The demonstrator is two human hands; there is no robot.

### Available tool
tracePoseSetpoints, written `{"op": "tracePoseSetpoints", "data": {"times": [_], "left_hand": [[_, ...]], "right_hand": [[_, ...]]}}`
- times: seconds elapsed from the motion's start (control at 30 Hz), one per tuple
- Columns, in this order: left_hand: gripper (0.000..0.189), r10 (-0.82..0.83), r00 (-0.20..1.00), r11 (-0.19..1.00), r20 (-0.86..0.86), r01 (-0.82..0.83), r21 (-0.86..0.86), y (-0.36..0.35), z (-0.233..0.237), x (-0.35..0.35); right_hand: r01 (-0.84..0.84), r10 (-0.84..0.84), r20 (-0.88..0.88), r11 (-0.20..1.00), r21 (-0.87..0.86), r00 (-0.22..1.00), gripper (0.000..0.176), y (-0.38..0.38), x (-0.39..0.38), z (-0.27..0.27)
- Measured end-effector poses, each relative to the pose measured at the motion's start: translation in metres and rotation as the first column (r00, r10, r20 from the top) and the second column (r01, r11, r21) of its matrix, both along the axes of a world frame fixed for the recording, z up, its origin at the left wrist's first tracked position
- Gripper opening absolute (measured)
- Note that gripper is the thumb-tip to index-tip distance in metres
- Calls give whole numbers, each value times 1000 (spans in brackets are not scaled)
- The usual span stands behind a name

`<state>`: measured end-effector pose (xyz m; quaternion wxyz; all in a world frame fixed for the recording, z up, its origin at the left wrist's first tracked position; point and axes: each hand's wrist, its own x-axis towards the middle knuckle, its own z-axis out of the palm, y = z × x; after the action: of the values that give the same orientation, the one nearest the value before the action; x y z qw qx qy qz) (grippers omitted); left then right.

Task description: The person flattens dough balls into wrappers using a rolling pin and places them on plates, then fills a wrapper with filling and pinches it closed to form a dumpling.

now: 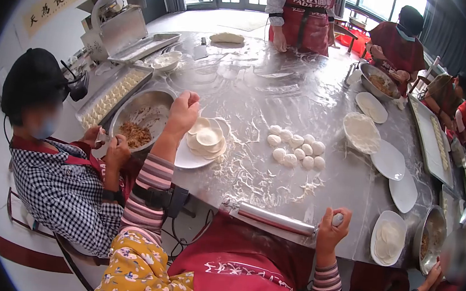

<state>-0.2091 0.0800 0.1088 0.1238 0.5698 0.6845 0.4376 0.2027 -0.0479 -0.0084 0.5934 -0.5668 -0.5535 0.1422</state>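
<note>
My left hand (184,113) is raised with fingers curled, beside a white plate (187,158) stacked with thin round dough wrappers (208,137). Whatever those fingers may hold is hidden. My right hand (332,231) grips one handle of a metal rolling pin (276,217), which lies along the near table edge. Beyond the pin, several small flattened dough balls (298,151) sit in a group on the floured metal table (237,101).
At left, a person in a checked shirt (66,185) works by a steel bowl of filling (153,101) and a tray of dumplings (111,100). Plates (388,159) and another bowl (433,232) line the right side. More people stand or sit around the table.
</note>
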Motion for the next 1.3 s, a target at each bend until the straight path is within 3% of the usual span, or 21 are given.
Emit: {"op": "tracePoseSetpoints", "data": {"times": [0.03,0.1,0.17,0.23,0.3,0.37,0.47,0.53,0.7,0.83,0.9,1.1,1.17,1.2,1.27,1.3], "left_hand": [[19,-5,997,999,81,1,45,5,1,0],[22,-43,998,999,52,44,-18,23,-12,18],[29,-189,980,972,57,196,-131,52,-40,44],[40,-280,959,930,43,282,-234,77,-68,77],[50,-355,925,893,-134,293,-342,91,-86,113],[61,-406,893,846,-195,286,-449,96,-92,143],[67,-412,900,834,-143,309,-458,109,-115,180],[72,-456,853,806,-255,274,-525,94,-99,208],[72,-559,763,779,-323,352,-518,83,-101,246],[66,-691,620,713,-371,501,-491,63,-96,268],[62,-790,474,612,-390,565,-554,50,-95,275],[54,-844,253,507,-473,663,-551,12,-97,242],[45,-748,207,541,-631,740,-400,6,-103,222],[45,-755,195,532,-626,740,-412,7,-102,214],[32,-785,562,618,-261,730,-290,18,-93,205],[21,-718,637,694,-279,684,-223,19,-87,204]], "right_hand": [[-1,1,12,1000,4,1000,18,-2,0,0],[-5,5,-9,1000,-2,1000,17,-6,-2,3],[13,-13,-22,1000,-1,1000,17,-8,-4,8],[11,-33,146,989,148,989,17,-6,-5,17],[23,-35,111,994,108,993,18,-7,-2,9],[-8,8,19,1000,22,1000,19,-6,-1,5],[6,-10,68,998,57,998,19,-6,-4,13],[-8,6,42,999,47,999,19,-6,-3,10],[1,-10,85,995,99,996,19,-1,-6,19],[17,-36,118,988,152,992,20,4,-9,23],[23,-38,109,991,134,993,20,4,-9,23],[25,-41,103,988,153,994,19,0,-6,19],[32,-44,87,991,127,995,19,-5,-6,18],[28,-41,92,991,132,995,19,-5,-5,19],[33,-44,84,991,133,996,19,-5,-6,20],[25,-36,83,991,131,996,19,-4,-6,20]]}}
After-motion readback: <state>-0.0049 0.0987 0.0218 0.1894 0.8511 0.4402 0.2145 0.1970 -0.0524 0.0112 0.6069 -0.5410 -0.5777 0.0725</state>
